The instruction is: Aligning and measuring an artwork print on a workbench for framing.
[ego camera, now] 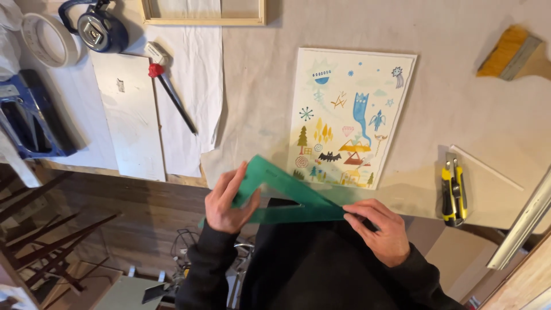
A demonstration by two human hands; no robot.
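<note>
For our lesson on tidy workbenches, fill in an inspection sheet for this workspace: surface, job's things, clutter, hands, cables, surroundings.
Surface: workbench covered in pale paper; white board at left.
Job's things: green set square held over the bench's near edge; colourful drawing lies flat beyond it.
Clutter: yellow utility knife, wide paintbrush, red-collared tool, tape roll, blue tape measure, wooden frame, blue tool, thin white strip.
Hands: left hand grips the set square's left part; right hand pinches its right tip.
Cables: nothing seen.
Surroundings: wooden floor and dark wooden rack below left.
</note>
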